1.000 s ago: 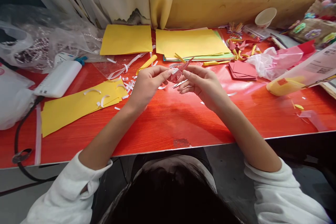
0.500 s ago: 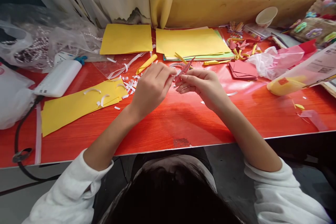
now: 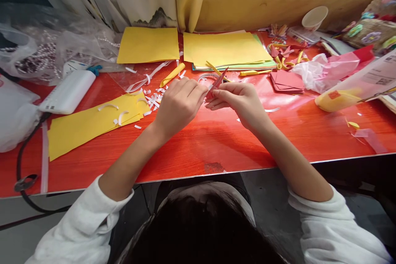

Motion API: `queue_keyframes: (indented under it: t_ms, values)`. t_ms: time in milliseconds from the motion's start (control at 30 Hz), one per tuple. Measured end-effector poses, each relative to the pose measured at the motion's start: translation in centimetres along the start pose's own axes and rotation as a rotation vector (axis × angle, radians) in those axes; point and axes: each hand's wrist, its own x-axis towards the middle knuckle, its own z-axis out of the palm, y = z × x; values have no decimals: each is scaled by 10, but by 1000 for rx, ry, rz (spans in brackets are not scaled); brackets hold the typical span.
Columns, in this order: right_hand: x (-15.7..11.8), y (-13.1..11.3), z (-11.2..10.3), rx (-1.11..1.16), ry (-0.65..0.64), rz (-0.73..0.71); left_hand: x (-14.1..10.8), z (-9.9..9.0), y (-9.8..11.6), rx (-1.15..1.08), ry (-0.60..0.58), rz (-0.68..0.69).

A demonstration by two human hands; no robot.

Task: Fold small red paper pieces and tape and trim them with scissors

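Between my two hands is a small folded red paper (image 3: 219, 81), its pointed tip slanting up to the right. My left hand (image 3: 182, 103) is closed at the paper's lower left side, fingers pinched on it. My right hand (image 3: 239, 101) pinches the paper from the right between thumb and fingers. Just behind the paper lie a clear round tape ring (image 3: 206, 76) and a thin yellow strip (image 3: 213, 67). White paper scraps (image 3: 154, 101) lie left of my left hand, with a yellow paper roll (image 3: 172, 75) behind it.
Yellow sheets (image 3: 227, 49) lie at the back of the red table (image 3: 185, 148); yellow strips (image 3: 93, 121) lie at left near a white power bank (image 3: 68, 93). At right are red paper squares (image 3: 287, 81), crumpled plastic, a white cup (image 3: 314, 18) and a clear-sided holder (image 3: 337, 95).
My left fingers have moved slightly down and closer against the red paper. White scraps behind my left hand now show more. My right hand has barely moved.
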Motion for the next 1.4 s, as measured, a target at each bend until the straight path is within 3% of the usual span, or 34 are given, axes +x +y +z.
queue_keyframes:
  t_ms: [667,1133,1400]
  values:
    - [-2,-3,1,-114,-11,-44,1,0,2,-82,-26,-50]
    - [1,-1,1,-131,-31,17,2,2,-1,72,-35,40]
    - [7,2,-1,84,-90,101,6,-1,0,-172,-78,-90]
